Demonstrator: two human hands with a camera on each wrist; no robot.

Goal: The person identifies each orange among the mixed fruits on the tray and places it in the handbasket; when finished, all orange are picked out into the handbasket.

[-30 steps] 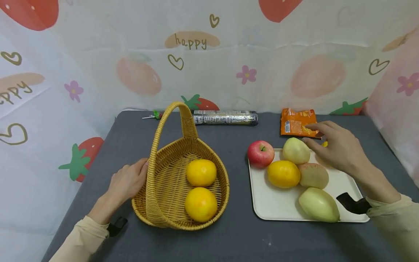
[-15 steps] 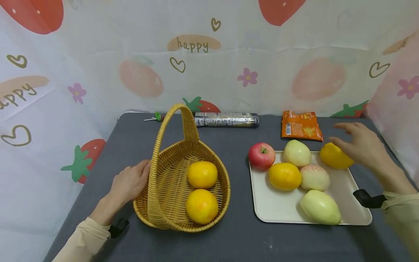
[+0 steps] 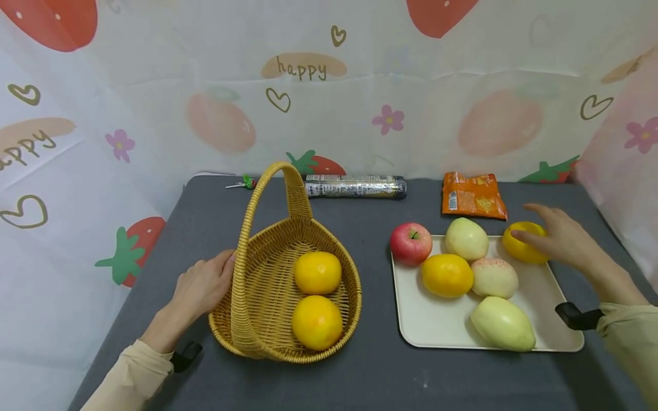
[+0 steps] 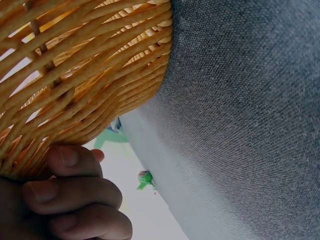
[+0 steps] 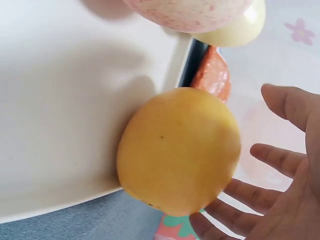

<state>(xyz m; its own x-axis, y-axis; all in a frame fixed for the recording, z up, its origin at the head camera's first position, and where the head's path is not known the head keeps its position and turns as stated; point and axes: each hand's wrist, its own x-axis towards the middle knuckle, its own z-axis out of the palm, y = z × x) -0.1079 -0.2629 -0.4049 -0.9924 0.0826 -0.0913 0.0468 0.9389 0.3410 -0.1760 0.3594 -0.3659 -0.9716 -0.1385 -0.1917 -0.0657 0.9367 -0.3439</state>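
My left hand [image 3: 203, 285] grips the left rim of a woven basket [image 3: 267, 228] with a tall handle; in the left wrist view its fingers [image 4: 82, 195] curl at the wicker. Inside the basket lie two round yellow fruits [image 3: 317, 322]. At the back right corner of a white tray [image 3: 437, 328] sits another yellow fruit [image 5: 177, 150]. My right hand [image 3: 565, 240] is right beside it, fingers spread and thumb overlapping it in the head view. Also on the tray are a red apple [image 3: 411, 244], a yellow fruit [image 3: 447, 275], a speckled peach [image 3: 495, 278] and two pale green fruits [image 3: 502, 323].
An orange snack packet [image 3: 474, 196] lies behind the tray. Along the back edge of the grey-covered table [image 3: 370, 377] are a silvery tube-shaped pack [image 3: 354, 186] and a lollipop [image 3: 248, 182]. A printed curtain [image 3: 329, 125] hangs behind.
My right hand has moved right, from over the back of the tray near the packet to beside the corner yellow fruit, which it earlier hid. My left hand stays on the basket.
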